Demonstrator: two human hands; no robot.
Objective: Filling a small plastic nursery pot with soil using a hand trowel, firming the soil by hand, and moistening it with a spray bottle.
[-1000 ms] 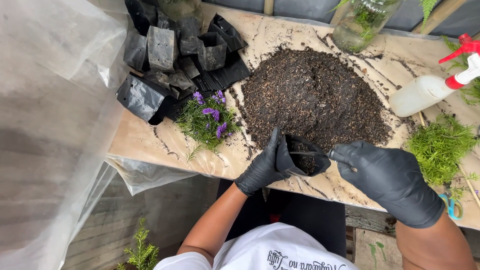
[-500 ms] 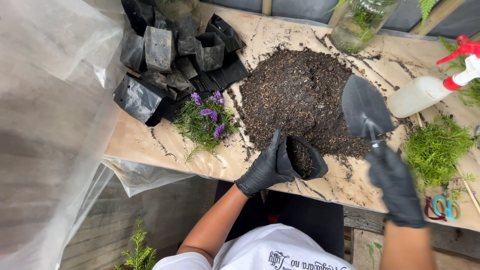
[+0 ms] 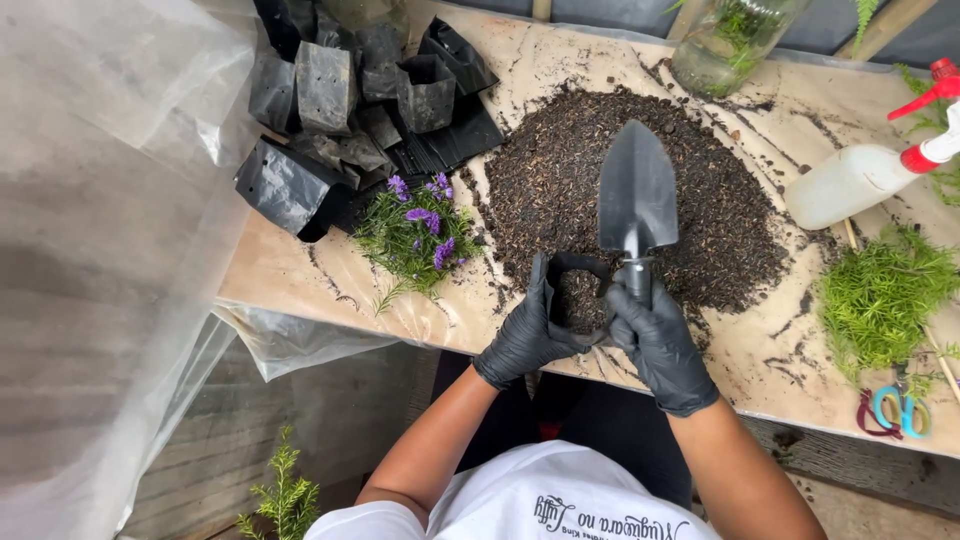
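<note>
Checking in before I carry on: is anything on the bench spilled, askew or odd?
Mostly orderly. The soil pile has scattered crumbs over the table, and the spray bottle lies on its side. Left hand steadies the bag; right hand holds the trowel.

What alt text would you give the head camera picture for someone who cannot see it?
A person in black gloves works at a potting table: the left hand holds a small black grow bag of soil, and the right hand grips a dark trowel over a soil heap. Nearby lie purple-flowered cuttings, empty black bags and a spray bottle.
</note>
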